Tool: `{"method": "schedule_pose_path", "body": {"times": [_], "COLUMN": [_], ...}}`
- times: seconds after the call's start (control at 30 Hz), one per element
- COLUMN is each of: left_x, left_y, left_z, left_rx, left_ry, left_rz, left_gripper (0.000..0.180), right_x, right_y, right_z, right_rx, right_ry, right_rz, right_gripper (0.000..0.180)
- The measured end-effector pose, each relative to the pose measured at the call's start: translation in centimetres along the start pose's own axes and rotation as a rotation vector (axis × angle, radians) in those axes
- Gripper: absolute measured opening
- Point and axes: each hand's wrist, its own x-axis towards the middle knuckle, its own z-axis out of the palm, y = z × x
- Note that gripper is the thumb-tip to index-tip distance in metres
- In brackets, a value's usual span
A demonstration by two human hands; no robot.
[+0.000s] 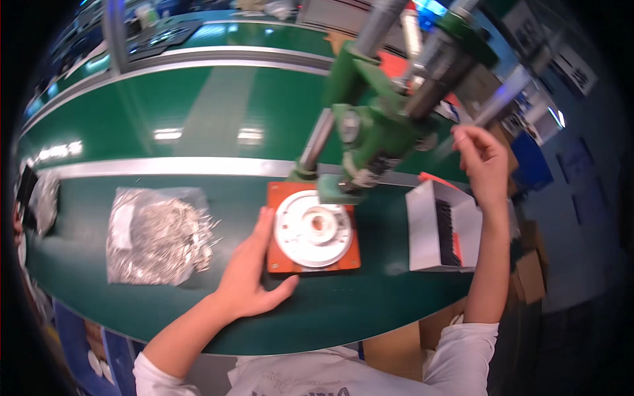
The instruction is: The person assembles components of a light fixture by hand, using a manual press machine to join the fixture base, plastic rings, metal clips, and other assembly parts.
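The left hand lies nearest the front edge of the surface, loosely spread, its fingers along the left side of the orange block and its thumb by the block's near edge; it steadies rather than clenches. The block sits mid-surface, nearer the front edge than the far rail, and carries the white disc. With the hand on one side only, the block could twist or slide if pushed off-centre, and the disc could shift with it.

Toward the surface's left end lies the bag, thin metal pins poking out on its right side; a brush of the left forearm could scatter them, and a stray one under the block might tilt it. Near the right edge stands the box of dark parts, close beside the right forearm, so a low elbow might knock it.

Farther off, the green press leans over the disc's far right part; lowered while the left fingers are so close, it could pinch them. The right hand is raised beside it, fingers curled; blur hides whether they hold anything.
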Motion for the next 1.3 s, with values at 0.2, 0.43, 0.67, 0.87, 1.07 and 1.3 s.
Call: {"method": "schedule_pose_path", "body": {"times": [0.2, 0.43, 0.67, 0.87, 1.07, 1.3], "left_x": [0.4, 0.0, 0.5, 0.6, 0.5, 0.7], "left_y": [-0.2, -0.3, 0.0, 0.3, 0.0, 0.7], "left_z": [0.9, 1.1, 1.4, 0.8, 0.7, 0.5], "left_rx": [0.021, -0.013, 0.015, 0.037, 0.068, 0.045], "left_ry": [-0.011, -0.011, 0.011, -0.015, -0.027, -0.024], "left_rz": [0.013, -0.045, 0.020, 0.043, 0.019, -0.048], "left_gripper": [0.114, 0.117, 0.116, 0.116, 0.116, 0.116], "right_x": [-7.2, -10.3, -7.9, -7.3, -9.2, -11.6], "right_y": [11.6, 23.6, 25.4, 20.0, 6.3, 2.0], "right_z": [-8.7, -8.6, -8.1, -10.1, -8.5, -1.1], "right_rx": [-0.500, -0.748, -0.927, -0.646, 0.020, 0.323], "right_ry": [-0.314, -0.189, -0.157, -0.086, -0.204, -0.341], "right_rz": [0.464, 0.318, 0.365, 0.426, 0.399, 0.263], "right_gripper": [0.023, 0.023, 0.026, 0.022, 0.021, 0.025]}}
